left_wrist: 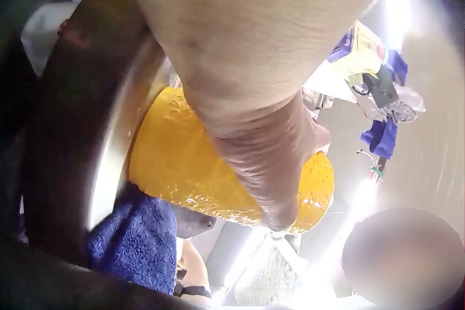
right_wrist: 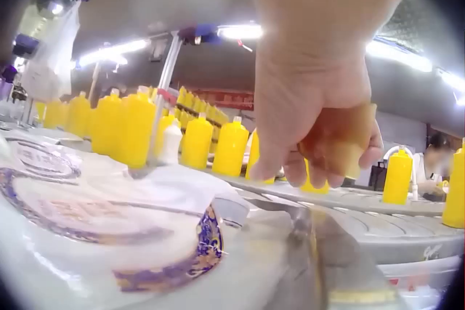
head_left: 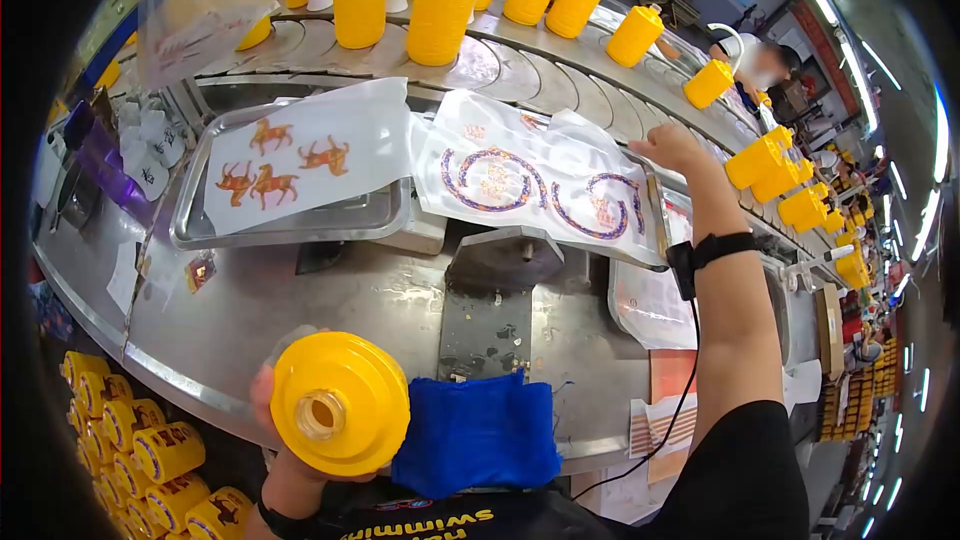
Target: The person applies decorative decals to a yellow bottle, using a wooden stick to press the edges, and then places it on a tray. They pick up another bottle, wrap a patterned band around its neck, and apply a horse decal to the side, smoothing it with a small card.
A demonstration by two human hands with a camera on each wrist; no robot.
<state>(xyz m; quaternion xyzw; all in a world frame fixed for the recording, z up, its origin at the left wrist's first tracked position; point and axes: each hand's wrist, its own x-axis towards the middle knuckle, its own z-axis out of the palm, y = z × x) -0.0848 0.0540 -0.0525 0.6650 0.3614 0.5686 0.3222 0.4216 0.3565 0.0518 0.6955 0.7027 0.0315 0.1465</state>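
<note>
My left hand (left_wrist: pixel 269 157) grips a yellow ceramic-looking bottle (head_left: pixel 375 390) whose open neck faces up toward the head camera. Most of that hand is hidden behind the bottle in the head view. A blue cloth (head_left: pixel 480 430) lies right beside the bottle. Over the far right corner of the sheet-covered tray, my right hand (head_left: pixel 670 147) is held with curled fingers. The right wrist view shows an amber, translucent piece (right_wrist: pixel 338 139) held between its thumb and fingers. Nearest to it is a white decal sheet (head_left: pixel 540 185) printed with curved purple-and-orange bands.
A second sheet with horse decals (head_left: pixel 300 170) covers a metal tray (head_left: pixel 290 235) at left. Behind runs a slatted conveyor (head_left: pixel 500 70) carrying several yellow bottles (head_left: pixel 445 20). A dark metal stand (head_left: pixel 505 265) stands at the middle. More yellow bottles (head_left: pixel 170 455) are stacked at lower left.
</note>
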